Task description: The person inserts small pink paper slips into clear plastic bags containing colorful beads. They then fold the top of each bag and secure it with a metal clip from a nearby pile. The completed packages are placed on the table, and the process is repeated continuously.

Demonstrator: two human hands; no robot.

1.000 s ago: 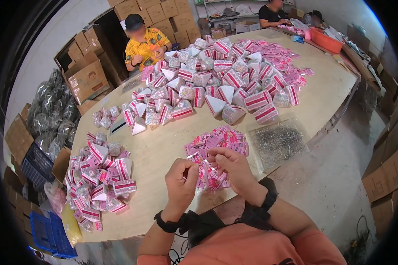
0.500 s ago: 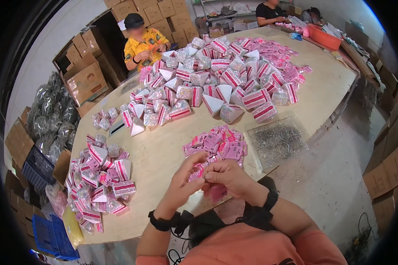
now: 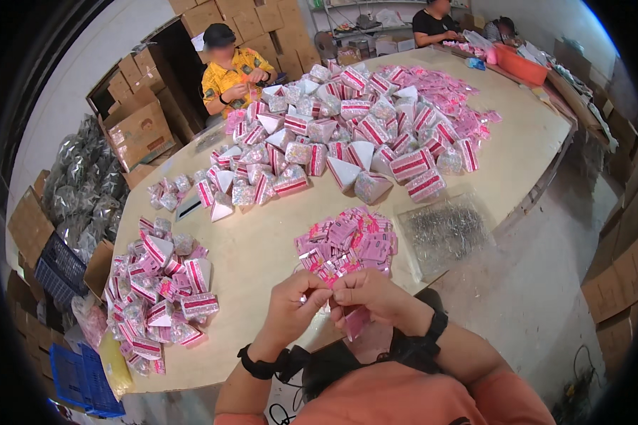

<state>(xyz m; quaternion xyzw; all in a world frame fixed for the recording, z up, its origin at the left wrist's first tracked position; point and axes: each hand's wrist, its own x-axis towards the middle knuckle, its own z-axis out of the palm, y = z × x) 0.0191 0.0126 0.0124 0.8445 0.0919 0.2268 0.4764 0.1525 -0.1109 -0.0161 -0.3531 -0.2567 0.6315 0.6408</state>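
Counting from the left: one smaller heap of packages (image 3: pixel 159 294) is sitting on the near left, its pieces overlapping too much to number; two hands are meeting at the near edge, the left hand (image 3: pixel 290 301) keeping its fingertips close to the thumb, though I can't tell whether it's gripping anything, and the right hand (image 3: pixel 370 292) is pinching narrow, with one pink card (image 3: pixel 359 322) hanging just below its fingers; one pile of pink cards (image 3: pixel 351 237) is lying right beyond them, one larger heap of packages (image 3: pixel 312 145) is spreading farther back, and one shallow clear tray (image 3: pixel 443 234) is resting to the right. All of this is sharing a pale desk (image 3: pixel 262 234); around it, blue crates (image 3: pixel 85 375) are standing at the left, a person in a yellow shirt (image 3: pixel 230 78) is sitting on the far side before stacked cartons (image 3: pixel 280 35), and two more people are sitting at the far right near one orange tub (image 3: pixel 521 65). Textures now: crinkled silvery bags (image 3: pixel 85 184) are bulging at left, the wedge-shaped packages are showing magenta bands and glittery speckles, the flat cards are looking glossy, and thin metal pieces (image 3: pixel 439 223) are tangling in the tray.
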